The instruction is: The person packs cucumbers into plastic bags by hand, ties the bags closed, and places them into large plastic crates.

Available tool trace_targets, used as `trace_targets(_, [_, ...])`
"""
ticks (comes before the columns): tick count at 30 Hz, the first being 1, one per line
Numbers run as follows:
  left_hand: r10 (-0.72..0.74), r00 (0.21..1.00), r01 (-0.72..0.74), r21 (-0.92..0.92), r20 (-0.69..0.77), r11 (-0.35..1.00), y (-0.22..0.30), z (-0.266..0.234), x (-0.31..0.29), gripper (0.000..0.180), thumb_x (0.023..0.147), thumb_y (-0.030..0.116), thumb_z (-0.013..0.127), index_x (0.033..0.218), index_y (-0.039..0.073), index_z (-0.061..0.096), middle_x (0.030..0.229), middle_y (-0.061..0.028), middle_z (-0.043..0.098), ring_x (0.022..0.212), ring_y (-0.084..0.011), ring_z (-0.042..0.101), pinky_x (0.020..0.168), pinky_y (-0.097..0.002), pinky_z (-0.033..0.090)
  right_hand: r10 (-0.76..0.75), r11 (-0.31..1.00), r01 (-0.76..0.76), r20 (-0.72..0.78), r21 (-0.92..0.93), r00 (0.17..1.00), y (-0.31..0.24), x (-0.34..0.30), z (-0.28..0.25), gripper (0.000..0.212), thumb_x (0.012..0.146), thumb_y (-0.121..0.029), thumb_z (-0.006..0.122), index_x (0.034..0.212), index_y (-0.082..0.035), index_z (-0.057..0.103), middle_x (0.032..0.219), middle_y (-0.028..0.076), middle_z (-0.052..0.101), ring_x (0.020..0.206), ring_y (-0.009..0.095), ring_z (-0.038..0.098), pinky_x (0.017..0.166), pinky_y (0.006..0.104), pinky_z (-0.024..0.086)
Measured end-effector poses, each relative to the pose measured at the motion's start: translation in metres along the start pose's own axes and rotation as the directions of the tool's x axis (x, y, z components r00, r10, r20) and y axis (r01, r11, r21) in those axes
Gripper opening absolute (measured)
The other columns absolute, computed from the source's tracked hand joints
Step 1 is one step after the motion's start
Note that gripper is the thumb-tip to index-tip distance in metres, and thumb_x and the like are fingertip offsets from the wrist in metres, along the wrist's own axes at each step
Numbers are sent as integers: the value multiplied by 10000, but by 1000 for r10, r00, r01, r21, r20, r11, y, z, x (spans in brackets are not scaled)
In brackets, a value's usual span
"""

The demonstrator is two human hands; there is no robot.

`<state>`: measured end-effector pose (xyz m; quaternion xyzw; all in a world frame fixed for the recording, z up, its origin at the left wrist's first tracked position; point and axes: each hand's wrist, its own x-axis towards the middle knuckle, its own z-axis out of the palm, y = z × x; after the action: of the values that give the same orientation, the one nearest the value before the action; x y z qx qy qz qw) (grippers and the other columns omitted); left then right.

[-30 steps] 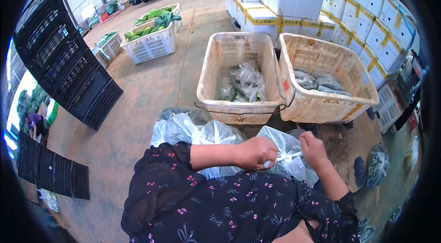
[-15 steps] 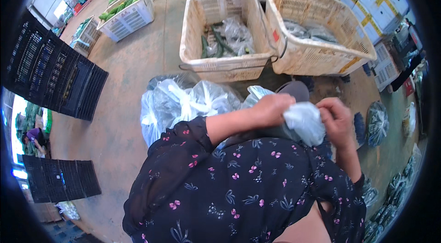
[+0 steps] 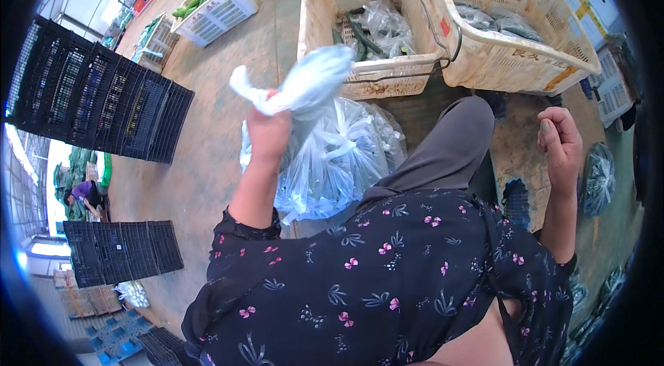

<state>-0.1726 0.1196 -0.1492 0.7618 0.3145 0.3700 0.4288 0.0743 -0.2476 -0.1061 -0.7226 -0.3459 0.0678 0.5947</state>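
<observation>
My left hand [image 3: 268,132] is closed round the neck of a clear plastic bag [image 3: 321,75], raised and smeared by motion. What the bag holds is too blurred to tell. Below it on the floor, several knotted clear plastic bags [image 3: 339,169] stand close together in front of my leg. Out to the right, my right hand [image 3: 561,136] is held up with its fingers curled in and nothing visible in them. Just beyond the bags is a dirty white crate [image 3: 387,86] with dark green cucumbers [image 3: 368,39] and loose plastic in it.
A second white crate [image 3: 515,65] with filled bags stands beside the first. Stacked black crates [image 3: 104,99] are on the left, and a white crate of green vegetables [image 3: 225,16] stands farther back. Another filled bag [image 3: 598,179] lies at the right. A person [image 3: 86,194] bends down far left.
My hands have moved apart. The left has swung leftward with the bag, over the knotted bags; the right has let go and moved right. The view has shifted, showing my knee.
</observation>
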Motion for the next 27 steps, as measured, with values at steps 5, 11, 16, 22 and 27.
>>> trace_targets(5, [-231,973,229,116,0,966,-48,-18,-31,285,695,99,611,954,10,533,816,-56,594,759,-148,571,686,-282,455,57,998,-57,26,7,998,6,5,7,81,874,-67,493,928,-35,544,714,-57,432,592,6,371,514,156,297])
trace_targets(11, [-129,978,-78,857,165,509,-90,5,-47,686,623,400,683,1202,101,468,1369,-164,254,1288,-356,169,1016,-501,183,79,993,-69,107,-95,991,7,3,24,57,853,-41,508,890,-25,549,739,-59,448,623,9,361,544,156,300])
trace_targets(16, [-334,915,-93,922,228,375,-95,1,-39,677,680,425,631,1259,125,451,1389,-174,244,1299,-392,127,1036,-522,126,99,987,-81,121,-142,988,12,-1,19,45,834,-27,518,869,-24,547,669,-65,434,578,13,358,514,165,303])
trace_targets(22, [-246,915,-197,887,319,418,-136,1,-54,534,713,297,626,1202,123,502,1336,-139,340,1281,-365,210,1015,-574,122,136,983,-125,79,-134,988,16,1,14,47,841,-36,511,870,-25,546,666,-67,430,574,13,354,507,165,293])
trace_targets(27, [-163,903,-310,867,397,391,-143,25,-92,457,703,243,628,1141,156,530,1310,-64,389,1267,-296,272,981,-637,105,174,979,-162,92,-122,980,19,0,18,46,839,-39,517,872,-23,545,660,-69,425,572,11,351,502,168,288])
